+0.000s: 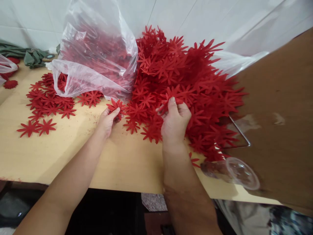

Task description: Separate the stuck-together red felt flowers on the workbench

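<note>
My left hand [111, 118] pinches a red flower-shaped cutout [116, 106] between thumb and fingers, just above the table. Against the large heap of red flower cutouts [171, 65], my right hand [174, 120] has its fingers closed at a red cutout [174, 93] with long petals. Whether that piece is loose from the heap I cannot tell. Left of my hands lies a smaller pile of the same cutouts [49, 98], with two single ones nearer the front. A clear plastic bag [95, 58] full of red cutouts stands behind my left hand.
A brown cardboard sheet [276, 130] leans at the right, with a bent metal wire [241, 130] before it. A clear plastic cup [242, 173] lies on its side near the front edge of the wooden table [127, 163]. Green fabric [34, 57] lies at the back left by the tiled wall.
</note>
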{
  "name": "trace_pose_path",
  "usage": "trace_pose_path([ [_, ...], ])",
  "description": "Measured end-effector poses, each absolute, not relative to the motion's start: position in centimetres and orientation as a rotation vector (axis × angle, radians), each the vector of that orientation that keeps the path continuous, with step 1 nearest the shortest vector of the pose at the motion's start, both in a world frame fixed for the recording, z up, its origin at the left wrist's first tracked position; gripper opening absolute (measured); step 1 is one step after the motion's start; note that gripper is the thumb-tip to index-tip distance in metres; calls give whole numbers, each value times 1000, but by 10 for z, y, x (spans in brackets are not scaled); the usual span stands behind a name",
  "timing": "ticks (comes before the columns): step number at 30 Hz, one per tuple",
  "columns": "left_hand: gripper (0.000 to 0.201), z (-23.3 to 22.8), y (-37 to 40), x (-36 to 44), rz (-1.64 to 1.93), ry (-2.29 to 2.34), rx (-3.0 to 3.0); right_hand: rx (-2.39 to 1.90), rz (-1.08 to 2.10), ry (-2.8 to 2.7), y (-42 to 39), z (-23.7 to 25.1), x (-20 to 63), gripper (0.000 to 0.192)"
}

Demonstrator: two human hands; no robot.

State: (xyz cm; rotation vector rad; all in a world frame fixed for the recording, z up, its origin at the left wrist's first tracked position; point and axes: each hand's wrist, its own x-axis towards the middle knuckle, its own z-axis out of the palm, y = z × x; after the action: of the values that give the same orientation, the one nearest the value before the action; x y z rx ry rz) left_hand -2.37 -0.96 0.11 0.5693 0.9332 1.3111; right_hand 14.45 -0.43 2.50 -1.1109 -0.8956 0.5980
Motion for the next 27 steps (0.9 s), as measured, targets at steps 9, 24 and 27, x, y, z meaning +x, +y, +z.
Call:
trace_pose_path([
  [9,15,0,-10,-23,1303,946,605,-1302,356,-1036,-4,21,156,38],
  [24,13,1,-11,-22,1275,945,618,-1511,-424,-1368,-3,13,174,34],
  [27,12,1,-10,-22,1279,955,605,-1463,-403,-1373,-5,15,172,38],
])
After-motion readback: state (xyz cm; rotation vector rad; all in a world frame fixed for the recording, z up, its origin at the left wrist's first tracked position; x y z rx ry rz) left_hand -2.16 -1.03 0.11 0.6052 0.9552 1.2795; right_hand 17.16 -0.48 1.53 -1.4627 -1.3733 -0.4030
